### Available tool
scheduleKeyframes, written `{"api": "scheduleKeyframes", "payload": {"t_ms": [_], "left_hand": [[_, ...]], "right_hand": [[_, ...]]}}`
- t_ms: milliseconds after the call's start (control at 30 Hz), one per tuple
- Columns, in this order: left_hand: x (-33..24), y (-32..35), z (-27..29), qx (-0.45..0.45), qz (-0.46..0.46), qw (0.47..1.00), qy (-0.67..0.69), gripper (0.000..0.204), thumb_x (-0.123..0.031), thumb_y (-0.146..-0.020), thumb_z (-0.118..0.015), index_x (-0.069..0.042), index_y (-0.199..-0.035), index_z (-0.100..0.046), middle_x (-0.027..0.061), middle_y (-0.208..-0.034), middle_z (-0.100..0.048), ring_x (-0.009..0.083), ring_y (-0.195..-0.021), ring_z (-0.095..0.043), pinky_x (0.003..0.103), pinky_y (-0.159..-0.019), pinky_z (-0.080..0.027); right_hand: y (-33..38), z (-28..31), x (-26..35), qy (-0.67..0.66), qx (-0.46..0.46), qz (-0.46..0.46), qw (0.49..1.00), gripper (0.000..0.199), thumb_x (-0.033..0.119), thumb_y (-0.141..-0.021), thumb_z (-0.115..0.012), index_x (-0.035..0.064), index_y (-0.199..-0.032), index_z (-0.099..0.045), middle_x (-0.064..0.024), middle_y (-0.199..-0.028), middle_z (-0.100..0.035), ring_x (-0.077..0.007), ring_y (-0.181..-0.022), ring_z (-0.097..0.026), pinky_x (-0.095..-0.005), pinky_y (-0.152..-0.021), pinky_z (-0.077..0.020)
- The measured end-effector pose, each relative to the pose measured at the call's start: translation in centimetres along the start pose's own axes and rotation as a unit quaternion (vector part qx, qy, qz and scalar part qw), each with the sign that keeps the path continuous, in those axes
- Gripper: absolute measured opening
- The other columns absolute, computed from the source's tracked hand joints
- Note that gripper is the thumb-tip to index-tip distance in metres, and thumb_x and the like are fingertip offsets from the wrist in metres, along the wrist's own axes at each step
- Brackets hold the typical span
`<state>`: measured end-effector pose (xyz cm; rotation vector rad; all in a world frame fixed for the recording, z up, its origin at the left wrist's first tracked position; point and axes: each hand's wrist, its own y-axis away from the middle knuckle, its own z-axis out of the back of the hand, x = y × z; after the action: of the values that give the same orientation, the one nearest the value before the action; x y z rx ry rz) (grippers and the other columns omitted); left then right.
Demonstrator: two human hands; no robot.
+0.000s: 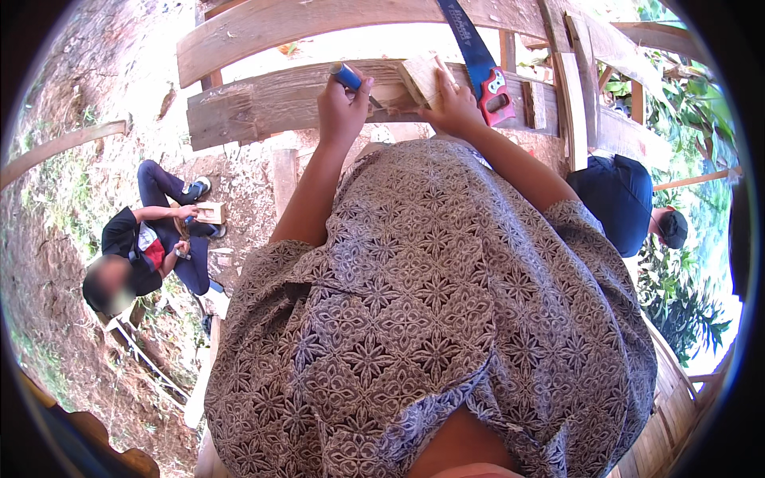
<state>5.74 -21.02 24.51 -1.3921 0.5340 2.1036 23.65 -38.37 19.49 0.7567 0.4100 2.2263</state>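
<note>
My left hand (343, 110) is closed around a blue-handled tool (346, 76) that looks like a chisel. A thin dark blade seems to come out below the fist toward the right, but its tip is hard to make out. My right hand (456, 107) grips a small pale wooden block (419, 78), fingers over its right side. That block rests on a rough wooden plank (279, 103). Just right of the hand lies a handsaw (468, 41) with a dark blade and a red handle (496, 97).
Another plank (319, 24) runs along the far side, across a gap. A small wood offcut (535, 105) and upright boards (570, 88) stand right of the saw. On the left a person (131, 259) sits on the ground with a wooden piece (210, 213); another person (613, 203) is at right.
</note>
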Motion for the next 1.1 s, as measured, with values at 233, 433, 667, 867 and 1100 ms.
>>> {"api": "scheduleKeyframes", "payload": {"t_ms": [233, 433, 667, 867, 1100], "left_hand": [[-0.3, 1.6, -0.6, -0.005, -0.066, 0.997, 0.041, 0.012, -0.013, -0.099, -0.071, -0.003, -0.099, -0.064, 0.0077, -0.088, -0.072, 0.0120, -0.085, -0.071, 0.027, -0.076, -0.055], [-0.4, 1.9, -0.6, 0.009, -0.068, 0.998, 0.002, 0.011, -0.012, -0.100, -0.069, -0.003, -0.102, -0.065, 0.0072, -0.090, -0.071, 0.0103, -0.086, -0.069, 0.026, -0.076, -0.055], [-0.6, 3.5, -1.1, 0.010, -0.127, 0.992, 0.009, 0.010, -0.010, -0.096, -0.072, -0.005, -0.099, -0.065, 0.0105, -0.090, -0.072, 0.0216, -0.080, -0.072, 0.033, -0.072, -0.056], [1.8, 3.9, -2.1, -0.021, -0.176, 0.984, 0.010, 0.014, -0.014, -0.094, -0.075, -0.006, -0.097, -0.065, 0.0124, -0.092, -0.073, 0.0301, -0.078, -0.073, 0.037, -0.069, -0.057], [2.7, 2.8, -1.6, -0.035, -0.140, 0.989, 0.010, 0.014, -0.013, -0.095, -0.075, -0.004, -0.098, -0.064, 0.0115, -0.085, -0.073, 0.0265, -0.075, -0.074, 0.035, -0.069, -0.057]], "right_hand": [[-0.4, -0.3, -0.7, 0.017, 0.001, -0.002, 1.000, 0.116, 0.070, -0.081, -0.072, 0.0272, -0.167, -0.007, -0.0401, -0.139, -0.042, -0.0563, -0.130, -0.047, -0.0577, -0.109, -0.0403], [-0.6, -0.8, -1.4, 0.012, -0.010, 0.014, 1.000, 0.116, 0.069, -0.080, -0.073, 0.0273, -0.167, -0.007, -0.0399, -0.139, -0.042, -0.0565, -0.130, -0.046, -0.0582, -0.110, -0.0398], [-0.5, -0.9, -1.5, -0.002, -0.013, 0.000, 1.000, 0.105, 0.064, -0.081, -0.073, 0.0318, -0.164, -0.016, -0.0343, -0.147, -0.038, -0.0538, -0.137, -0.043, -0.0628, -0.105, -0.0439], [-0.1, -0.6, -0.6, -0.001, -0.020, 0.009, 1.000, 0.103, 0.062, -0.082, -0.074, 0.0318, -0.163, -0.018, -0.0355, -0.146, -0.039, -0.0549, -0.135, -0.045, -0.0629, -0.104, -0.0449], [-1.1, -1.2, 0.2, 0.011, -0.011, 0.026, 1.000, 0.111, 0.065, -0.081, -0.073, 0.0308, -0.165, -0.009, -0.0366, -0.142, -0.042, -0.0568, -0.132, -0.046, -0.0604, -0.107, -0.0420]]}}
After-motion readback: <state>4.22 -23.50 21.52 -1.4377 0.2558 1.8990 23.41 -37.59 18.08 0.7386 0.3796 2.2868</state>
